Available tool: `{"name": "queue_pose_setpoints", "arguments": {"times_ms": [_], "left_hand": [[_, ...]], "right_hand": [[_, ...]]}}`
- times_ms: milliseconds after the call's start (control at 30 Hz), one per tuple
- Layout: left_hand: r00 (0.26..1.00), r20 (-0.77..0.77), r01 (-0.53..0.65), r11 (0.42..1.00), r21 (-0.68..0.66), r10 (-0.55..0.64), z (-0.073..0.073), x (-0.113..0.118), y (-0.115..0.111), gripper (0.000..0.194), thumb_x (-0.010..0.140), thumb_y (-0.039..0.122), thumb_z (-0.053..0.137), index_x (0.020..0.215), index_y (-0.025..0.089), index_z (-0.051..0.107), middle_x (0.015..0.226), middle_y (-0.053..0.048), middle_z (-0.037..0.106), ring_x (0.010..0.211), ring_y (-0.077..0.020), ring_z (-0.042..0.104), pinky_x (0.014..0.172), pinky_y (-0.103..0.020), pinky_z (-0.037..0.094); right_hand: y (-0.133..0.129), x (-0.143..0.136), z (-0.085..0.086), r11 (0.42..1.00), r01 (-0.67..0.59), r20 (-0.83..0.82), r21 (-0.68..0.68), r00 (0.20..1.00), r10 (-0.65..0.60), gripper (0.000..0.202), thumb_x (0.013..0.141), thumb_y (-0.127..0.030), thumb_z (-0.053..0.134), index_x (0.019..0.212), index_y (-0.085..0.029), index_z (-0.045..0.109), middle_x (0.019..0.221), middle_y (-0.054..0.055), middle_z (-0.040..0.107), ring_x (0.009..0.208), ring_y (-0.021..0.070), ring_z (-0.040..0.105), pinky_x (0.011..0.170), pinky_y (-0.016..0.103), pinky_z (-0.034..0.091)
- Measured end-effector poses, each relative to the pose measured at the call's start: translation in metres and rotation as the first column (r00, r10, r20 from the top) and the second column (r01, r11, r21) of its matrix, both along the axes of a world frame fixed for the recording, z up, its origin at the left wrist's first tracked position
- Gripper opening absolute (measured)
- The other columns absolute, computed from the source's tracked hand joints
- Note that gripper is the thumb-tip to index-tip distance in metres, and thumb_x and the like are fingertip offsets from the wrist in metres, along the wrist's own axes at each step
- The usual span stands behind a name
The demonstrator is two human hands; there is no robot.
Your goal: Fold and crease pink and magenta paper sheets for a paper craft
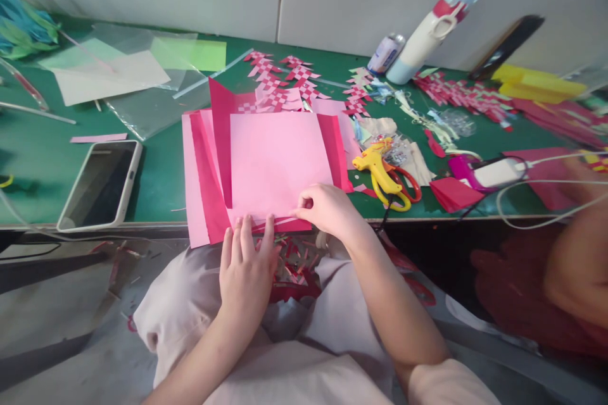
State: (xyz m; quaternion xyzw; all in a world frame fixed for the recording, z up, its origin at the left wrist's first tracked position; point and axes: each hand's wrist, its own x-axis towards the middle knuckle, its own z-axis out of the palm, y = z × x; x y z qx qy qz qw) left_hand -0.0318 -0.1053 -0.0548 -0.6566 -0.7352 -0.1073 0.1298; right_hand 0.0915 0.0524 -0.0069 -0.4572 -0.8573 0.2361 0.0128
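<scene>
A light pink sheet (280,161) lies over darker pink sheets (209,196) at the front edge of the green table. My left hand (247,262) has its fingers stretched out, fingertips resting on the sheet's lower edge. At that edge's right part is my right hand (327,212), thumb and forefinger pinched together on what looks like a narrow pale strip (278,221) running toward my left fingertips. Behind the sheets lie woven pink-and-white paper chains (270,82).
Left stand a phone (99,183) and plastic sheets (142,104). Right are yellow-handled scissors (384,180), a white bottle (422,44), a can (386,54) and a white cable (498,202). Another person's arm (577,253) is at far right.
</scene>
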Motion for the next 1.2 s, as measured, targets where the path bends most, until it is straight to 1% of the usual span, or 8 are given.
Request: {"name": "queue_pose_setpoints", "arguments": {"times_ms": [133, 267, 367, 433, 567, 800, 967, 1200], "left_hand": [[1.0, 0.016, -0.002, 1.0, 0.006, 0.002, 0.0, 0.004, 0.003, 0.053, 0.086, 0.035, 0.06, 0.137, 0.025, 0.049, 0.13, -0.02, 0.052, 0.123, -0.0351, 0.052, 0.103, -0.054, 0.041], [1.0, 0.028, -0.006, 0.999, -0.042, 0.007, 0.006, 0.008, 0.005, 0.058, 0.082, 0.036, 0.065, 0.137, 0.027, 0.049, 0.133, -0.022, 0.049, 0.125, -0.0408, 0.049, 0.103, -0.059, 0.039], [0.998, 0.059, -0.008, 0.994, -0.106, 0.014, 0.01, 0.013, 0.003, 0.064, 0.08, 0.039, 0.067, 0.139, 0.025, 0.048, 0.138, -0.026, 0.046, 0.128, -0.0462, 0.043, 0.104, -0.066, 0.032], [0.996, 0.083, 0.002, 0.989, -0.145, 0.01, 0.011, 0.016, 0.0, 0.062, 0.083, 0.037, 0.064, 0.14, 0.02, 0.046, 0.142, -0.027, 0.043, 0.132, -0.0447, 0.04, 0.106, -0.068, 0.027], [0.99, 0.137, 0.03, 0.987, -0.155, -0.009, 0.01, 0.021, -0.004, 0.051, 0.09, 0.032, 0.052, 0.137, 0.012, 0.049, 0.145, -0.025, 0.041, 0.135, -0.0362, 0.039, 0.11, -0.063, 0.025], [0.99, 0.137, 0.005, 0.994, -0.112, 0.01, 0.007, 0.016, -0.004, 0.053, 0.091, 0.027, 0.048, 0.139, 0.005, 0.045, 0.143, -0.017, 0.048, 0.133, -0.0364, 0.04, 0.111, -0.058, 0.028], [0.996, 0.081, 0.041, 0.998, -0.05, -0.037, 0.008, 0.011, -0.004, 0.051, 0.09, 0.024, 0.048, 0.136, 0.002, 0.046, 0.138, -0.021, 0.052, 0.129, -0.0353, 0.046, 0.107, -0.053, 0.036], [0.999, 0.051, 0.005, 1.0, 0.016, -0.006, 0.005, 0.002, -0.002, 0.052, 0.091, 0.028, 0.048, 0.132, -0.004, 0.047, 0.132, -0.026, 0.055, 0.123, -0.0334, 0.052, 0.1, -0.047, 0.044]], "right_hand": [[0.0, -0.001, 0.001, 1.0, 0.002, 0.002, -0.001, 1.0, -0.002, 0.027, 0.078, -0.037, 0.069, 0.06, -0.019, 0.062, 0.07, 0.0, 0.064, 0.061, 0.0108, 0.051, 0.061, 0.025, 0.033], [-0.001, -0.001, 0.001, 1.0, 0.003, 0.006, 0.001, 1.0, -0.003, 0.029, 0.078, -0.041, 0.069, 0.06, -0.019, 0.062, 0.07, 0.0, 0.064, 0.061, 0.0109, 0.052, 0.06, 0.025, 0.033], [0.0, -0.001, 0.0, 1.0, 0.004, 0.008, 0.009, 1.0, -0.004, 0.028, 0.078, -0.039, 0.069, 0.06, -0.019, 0.062, 0.071, 0.0, 0.065, 0.064, 0.0113, 0.053, 0.061, 0.025, 0.034], [0.0, 0.0, -0.001, 1.0, -0.002, 0.005, 0.017, 1.0, 0.002, 0.024, 0.077, -0.036, 0.07, 0.061, -0.019, 0.063, 0.07, 0.0, 0.066, 0.064, 0.0114, 0.054, 0.06, 0.025, 0.034], [0.001, 0.0, -0.002, 1.0, -0.007, 0.002, 0.017, 1.0, 0.007, 0.023, 0.076, -0.033, 0.07, 0.06, -0.019, 0.063, 0.069, -0.001, 0.066, 0.064, 0.0117, 0.056, 0.061, 0.025, 0.035], [-0.004, -0.003, 0.002, 0.999, -0.008, 0.022, 0.05, 1.0, 0.007, 0.015, 0.075, -0.032, 0.072, 0.067, -0.02, 0.067, 0.074, 0.0, 0.069, 0.069, 0.0139, 0.059, 0.064, 0.025, 0.038], [-0.011, -0.009, 0.003, 0.998, -0.041, -0.042, 0.053, 0.998, 0.043, 0.016, 0.08, -0.034, 0.069, 0.072, -0.02, 0.068, 0.078, 0.001, 0.07, 0.076, 0.015, 0.06, 0.068, 0.026, 0.039], [-0.008, -0.011, -0.002, 0.998, -0.043, -0.038, 0.046, 0.998, 0.045, 0.019, 0.08, -0.033, 0.068, 0.067, -0.02, 0.067, 0.072, 0.0, 0.068, 0.069, 0.0131, 0.057, 0.063, 0.025, 0.035]]}}
